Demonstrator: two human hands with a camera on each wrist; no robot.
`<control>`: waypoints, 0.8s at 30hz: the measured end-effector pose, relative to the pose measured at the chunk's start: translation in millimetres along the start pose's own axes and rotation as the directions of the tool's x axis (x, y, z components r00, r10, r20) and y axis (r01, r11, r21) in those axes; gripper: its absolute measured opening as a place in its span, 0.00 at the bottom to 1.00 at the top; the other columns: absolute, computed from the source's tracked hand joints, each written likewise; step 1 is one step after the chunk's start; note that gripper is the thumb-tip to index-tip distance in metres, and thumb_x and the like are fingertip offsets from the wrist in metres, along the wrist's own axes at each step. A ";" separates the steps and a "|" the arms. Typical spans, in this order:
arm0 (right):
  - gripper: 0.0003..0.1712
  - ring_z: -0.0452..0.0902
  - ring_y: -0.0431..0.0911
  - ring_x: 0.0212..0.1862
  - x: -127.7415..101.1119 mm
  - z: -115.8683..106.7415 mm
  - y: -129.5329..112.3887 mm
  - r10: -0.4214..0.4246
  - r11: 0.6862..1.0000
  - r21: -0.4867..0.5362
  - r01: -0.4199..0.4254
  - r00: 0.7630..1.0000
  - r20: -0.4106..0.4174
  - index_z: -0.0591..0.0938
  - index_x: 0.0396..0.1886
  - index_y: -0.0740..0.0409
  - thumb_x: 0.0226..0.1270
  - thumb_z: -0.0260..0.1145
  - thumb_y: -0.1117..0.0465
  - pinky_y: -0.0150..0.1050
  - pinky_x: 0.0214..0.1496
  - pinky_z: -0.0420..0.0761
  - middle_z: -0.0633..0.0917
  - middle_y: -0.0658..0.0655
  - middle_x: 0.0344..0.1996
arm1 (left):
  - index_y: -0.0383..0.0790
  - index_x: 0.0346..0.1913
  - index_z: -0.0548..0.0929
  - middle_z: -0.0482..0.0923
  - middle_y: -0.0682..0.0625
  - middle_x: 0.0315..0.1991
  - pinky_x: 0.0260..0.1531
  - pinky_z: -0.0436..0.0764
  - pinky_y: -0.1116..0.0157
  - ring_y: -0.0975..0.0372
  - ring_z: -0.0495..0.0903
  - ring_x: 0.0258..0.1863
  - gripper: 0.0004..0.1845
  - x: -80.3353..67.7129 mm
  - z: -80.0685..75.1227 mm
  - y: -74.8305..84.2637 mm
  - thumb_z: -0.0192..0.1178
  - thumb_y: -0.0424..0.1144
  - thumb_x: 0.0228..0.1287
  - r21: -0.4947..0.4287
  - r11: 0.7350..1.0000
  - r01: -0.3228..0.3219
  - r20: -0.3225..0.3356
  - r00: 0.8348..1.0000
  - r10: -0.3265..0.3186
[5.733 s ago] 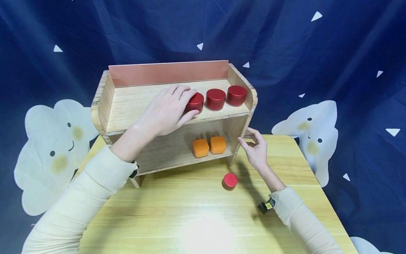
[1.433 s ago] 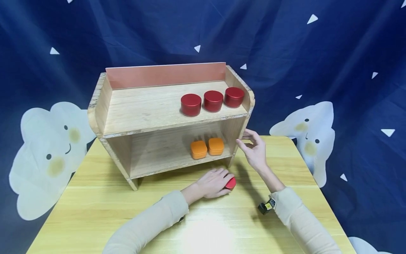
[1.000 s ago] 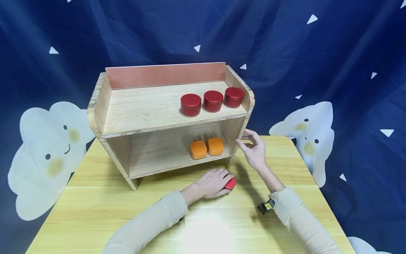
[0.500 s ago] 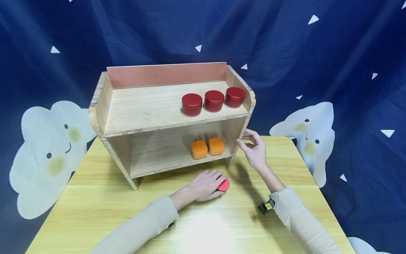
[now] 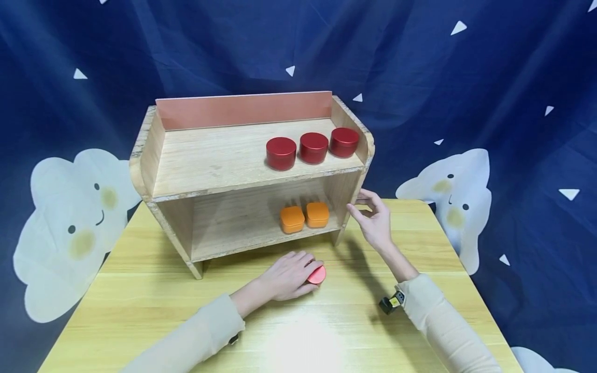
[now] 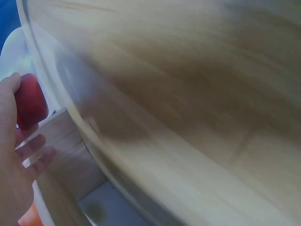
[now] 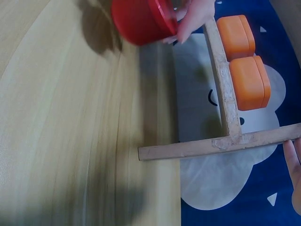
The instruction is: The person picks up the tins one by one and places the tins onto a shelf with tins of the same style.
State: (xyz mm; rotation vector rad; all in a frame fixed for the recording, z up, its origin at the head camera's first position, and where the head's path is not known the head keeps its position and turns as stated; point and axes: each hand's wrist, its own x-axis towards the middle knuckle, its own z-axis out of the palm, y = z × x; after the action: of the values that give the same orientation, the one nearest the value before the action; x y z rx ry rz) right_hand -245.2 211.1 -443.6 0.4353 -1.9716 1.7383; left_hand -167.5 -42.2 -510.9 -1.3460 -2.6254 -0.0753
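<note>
Red tin held low over the bench

The red tin (image 5: 316, 274) sits in the left hand (image 5: 284, 277), whose grip is curled round it just in front of the wooden shelf (image 5: 242, 171); the right hand (image 5: 375, 220), fingers relaxed and apart, touches the shelf's side panel; three red tins (image 5: 312, 147) stand on top, two orange tins (image 5: 305, 217) below.

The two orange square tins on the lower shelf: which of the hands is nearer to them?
The right hand is nearer, resting against the shelf's right side wall beside the orange tins. The left hand is down on the table, gripping a red round tin.
</note>
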 end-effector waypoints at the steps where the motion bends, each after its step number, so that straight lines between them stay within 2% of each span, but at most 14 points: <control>1: 0.25 0.85 0.29 0.43 0.1 -0.1 0.1 0.000 1.000 0.001 0.000 1.000 0.000 0.79 0.59 0.77 0.61 0.71 0.81 0.23 0.39 0.85 0.87 0.35 0.43 | 0.47 0.71 0.76 0.81 0.53 0.59 0.61 0.83 0.60 0.60 0.80 0.59 0.31 -1.7 -1.7 -0.6 0.56 0.62 0.76 -0.001 1.000 0.002 -0.006 1.000 -0.002; 13: 0.24 0.85 0.29 0.43 -0.8 -0.9 -0.4 -0.004 1.000 0.008 0.004 1.000 0.002 0.79 0.59 0.76 0.62 0.71 0.80 0.23 0.39 0.85 0.87 0.35 0.43 | 0.46 0.68 0.78 0.82 0.53 0.58 0.59 0.82 0.62 0.61 0.80 0.59 0.30 -14.0 -31.7 -6.0 0.61 0.61 0.74 -0.019 1.000 0.006 -0.058 0.998 -0.007; 24: 0.24 0.85 0.30 0.43 -0.3 -0.1 -0.8 0.007 1.000 0.023 -0.007 1.000 0.002 0.79 0.59 0.77 0.62 0.71 0.81 0.23 0.39 0.85 0.87 0.35 0.42 | 0.48 0.65 0.80 0.82 0.54 0.56 0.60 0.83 0.60 0.59 0.80 0.58 0.28 -20.7 -62.4 -11.3 0.63 0.61 0.71 0.075 0.997 -0.016 -0.148 0.989 0.027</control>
State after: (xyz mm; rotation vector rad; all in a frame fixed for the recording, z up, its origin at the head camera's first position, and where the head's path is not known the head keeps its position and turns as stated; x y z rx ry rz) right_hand -244.5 211.1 -443.1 0.4382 -1.9588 1.7666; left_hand -155.8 -73.6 -453.2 -1.2922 -2.4650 -0.0728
